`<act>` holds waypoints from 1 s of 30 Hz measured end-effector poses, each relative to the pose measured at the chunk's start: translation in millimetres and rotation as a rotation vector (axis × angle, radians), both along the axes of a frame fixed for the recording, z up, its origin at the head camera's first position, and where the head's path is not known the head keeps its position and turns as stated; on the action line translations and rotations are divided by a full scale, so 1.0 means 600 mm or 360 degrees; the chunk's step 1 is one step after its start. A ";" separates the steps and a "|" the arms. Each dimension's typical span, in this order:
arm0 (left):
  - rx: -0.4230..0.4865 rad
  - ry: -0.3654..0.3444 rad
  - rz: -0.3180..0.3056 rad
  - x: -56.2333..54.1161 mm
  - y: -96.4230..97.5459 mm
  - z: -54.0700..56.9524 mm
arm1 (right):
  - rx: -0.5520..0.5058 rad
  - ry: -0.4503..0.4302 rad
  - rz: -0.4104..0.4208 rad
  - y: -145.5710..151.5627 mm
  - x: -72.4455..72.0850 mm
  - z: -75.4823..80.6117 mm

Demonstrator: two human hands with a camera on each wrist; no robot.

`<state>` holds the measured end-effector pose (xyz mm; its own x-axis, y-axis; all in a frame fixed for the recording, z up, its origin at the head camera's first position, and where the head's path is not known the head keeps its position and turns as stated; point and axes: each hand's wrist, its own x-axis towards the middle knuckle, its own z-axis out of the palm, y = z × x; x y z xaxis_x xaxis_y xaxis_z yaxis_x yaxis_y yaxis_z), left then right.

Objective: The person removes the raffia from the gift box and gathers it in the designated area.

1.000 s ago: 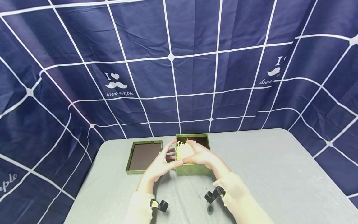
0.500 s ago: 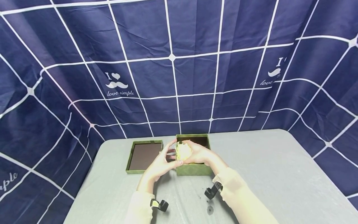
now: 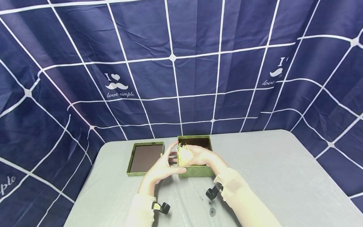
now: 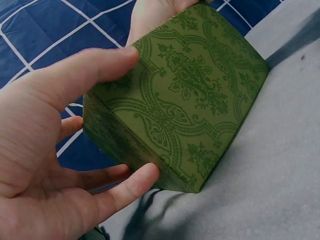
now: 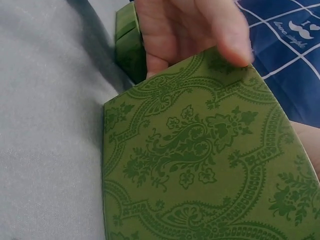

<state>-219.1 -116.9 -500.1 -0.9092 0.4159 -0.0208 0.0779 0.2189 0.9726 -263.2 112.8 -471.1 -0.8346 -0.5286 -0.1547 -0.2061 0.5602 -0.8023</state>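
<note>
A green patterned box [image 3: 196,171] stands open on the table. Pale yellow shredded paper [image 3: 185,156] bunches at the left side of its inside. My left hand [image 3: 164,167] grips the box's left side; in the left wrist view its thumb [image 4: 112,64] lies on the front face and its fingers [image 4: 137,185] are against the side wall. My right hand [image 3: 199,155] reaches into the box from the right and curves around the shredded paper; its fingertips are hidden. From the right wrist, the box front [image 5: 190,150] covers most of that hand.
Left of the box lies its green-edged lid [image 3: 147,159], inside up and dark brown. Grey cloth covers the table [image 3: 261,176]. A blue curtain [image 3: 195,78] with white lines hangs at the back and sides.
My right hand has gone lower and to the left into the box with the shredded paper. My left thumb has slid down from the paper onto the box front.
</note>
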 end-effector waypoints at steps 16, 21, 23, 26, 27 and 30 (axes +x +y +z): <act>-0.0031 0.0024 -0.0007 0.000 0.002 0.000 | 0.0025 0.0110 -0.0004 0.004 0.005 0.002; -0.0044 0.0011 -0.0003 0.001 0.002 0.000 | -0.0047 0.0148 -0.0035 0.006 0.006 0.003; -0.0057 0.0012 0.0005 0.001 0.002 -0.001 | -0.0062 0.0167 -0.0066 0.006 0.006 0.004; -0.0098 0.0020 0.0023 0.001 0.002 -0.003 | -0.0060 0.0216 -0.0124 0.007 0.009 0.004; -0.0114 0.0020 0.0030 0.001 0.002 -0.003 | -0.0048 0.0246 -0.0144 0.008 0.010 0.005; -0.0140 0.0023 0.0041 0.002 0.002 -0.004 | -0.0026 0.0326 -0.0211 0.008 0.015 0.005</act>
<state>-218.0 -115.7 -502.3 -0.9200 0.3896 -0.0433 0.0848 0.3056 0.9484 -254.5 117.6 -467.9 -0.9099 -0.4136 0.0326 -0.2909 0.5802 -0.7608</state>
